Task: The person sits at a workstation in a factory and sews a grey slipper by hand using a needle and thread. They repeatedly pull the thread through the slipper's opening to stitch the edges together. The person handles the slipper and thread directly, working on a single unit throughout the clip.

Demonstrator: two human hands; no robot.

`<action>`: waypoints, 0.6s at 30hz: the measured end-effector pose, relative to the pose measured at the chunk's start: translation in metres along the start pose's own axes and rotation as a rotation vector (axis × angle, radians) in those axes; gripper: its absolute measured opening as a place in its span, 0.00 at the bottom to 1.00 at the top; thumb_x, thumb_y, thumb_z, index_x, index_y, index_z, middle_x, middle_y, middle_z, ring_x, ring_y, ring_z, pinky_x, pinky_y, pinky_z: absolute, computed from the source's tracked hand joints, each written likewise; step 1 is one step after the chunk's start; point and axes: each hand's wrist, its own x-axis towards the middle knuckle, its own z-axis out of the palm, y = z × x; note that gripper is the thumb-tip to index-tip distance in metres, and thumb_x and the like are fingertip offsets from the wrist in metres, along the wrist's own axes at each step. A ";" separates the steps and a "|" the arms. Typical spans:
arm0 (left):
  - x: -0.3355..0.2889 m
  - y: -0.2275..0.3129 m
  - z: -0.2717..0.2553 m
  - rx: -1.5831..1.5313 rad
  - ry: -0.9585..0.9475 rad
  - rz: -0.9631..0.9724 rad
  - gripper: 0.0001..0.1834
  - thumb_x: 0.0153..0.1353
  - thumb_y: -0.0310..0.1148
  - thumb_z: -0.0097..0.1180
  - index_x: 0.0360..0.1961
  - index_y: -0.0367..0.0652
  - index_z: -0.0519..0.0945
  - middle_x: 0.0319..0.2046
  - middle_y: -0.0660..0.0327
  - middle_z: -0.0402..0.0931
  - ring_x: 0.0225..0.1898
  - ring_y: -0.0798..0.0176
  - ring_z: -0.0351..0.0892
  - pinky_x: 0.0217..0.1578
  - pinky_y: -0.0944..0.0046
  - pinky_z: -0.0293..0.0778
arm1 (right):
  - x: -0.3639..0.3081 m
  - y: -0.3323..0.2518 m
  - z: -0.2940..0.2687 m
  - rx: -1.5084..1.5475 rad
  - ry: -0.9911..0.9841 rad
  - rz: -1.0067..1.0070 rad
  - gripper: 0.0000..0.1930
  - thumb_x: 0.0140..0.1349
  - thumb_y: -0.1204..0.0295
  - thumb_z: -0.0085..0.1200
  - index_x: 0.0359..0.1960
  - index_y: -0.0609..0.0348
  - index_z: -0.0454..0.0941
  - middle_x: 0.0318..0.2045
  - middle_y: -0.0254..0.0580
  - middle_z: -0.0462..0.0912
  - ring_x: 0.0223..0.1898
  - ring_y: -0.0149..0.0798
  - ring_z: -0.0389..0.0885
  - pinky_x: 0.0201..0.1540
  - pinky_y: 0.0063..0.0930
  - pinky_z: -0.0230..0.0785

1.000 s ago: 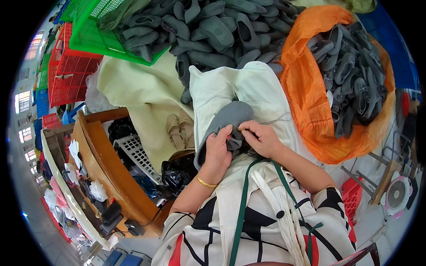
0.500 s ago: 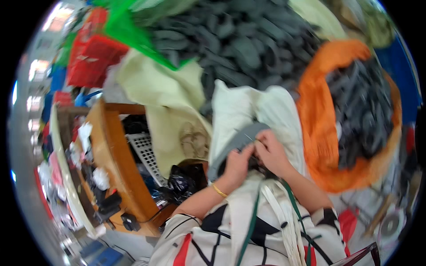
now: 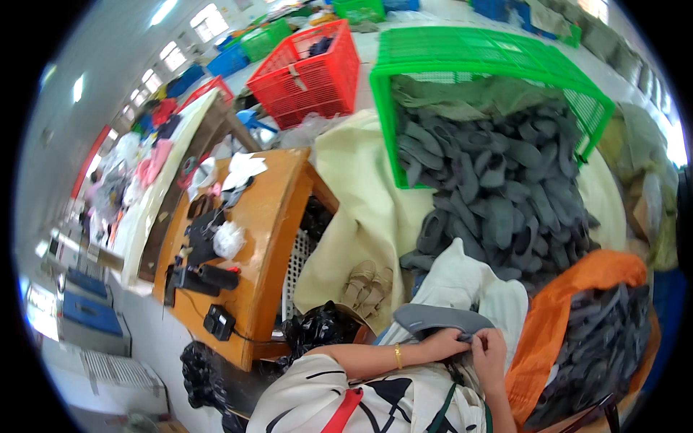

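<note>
Across my lap lies a grey, shoe-shaped piece [image 3: 437, 317], long and rounded, probably a slipper or shoe upper. My left hand [image 3: 446, 345] is closed on its near right edge. Right beside it my right hand [image 3: 489, 348] pinches at the same end, thumb and finger together; anything small between those fingertips is too fine to make out. White cloth [image 3: 465, 270] covers my legs under the piece. A big heap of similar grey pieces [image 3: 498, 216] spills toward me from a green plastic crate [image 3: 498, 54] lying on its side.
At the right an orange sack [image 3: 552, 310] holds more grey pieces. To the left stands a wooden table [image 3: 278, 245] with black devices and scraps on it. Black plastic bags [image 3: 317, 325] and tan sandals [image 3: 367, 285] are near it. A red crate [image 3: 310, 76] stands farther back.
My view has swung up and left, so the table, crates and room show more. The hands stay at the grey piece, which now lies flatter, pointing left.
</note>
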 end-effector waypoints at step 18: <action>0.088 0.032 -0.033 0.963 -0.885 0.397 0.24 0.44 0.44 0.71 0.36 0.33 0.84 0.33 0.45 0.83 0.38 0.45 0.83 0.39 0.50 0.76 | -0.035 0.049 -0.014 1.284 0.333 0.687 0.13 0.73 0.65 0.48 0.28 0.48 0.65 0.13 0.26 0.60 0.14 0.24 0.61 0.15 0.22 0.53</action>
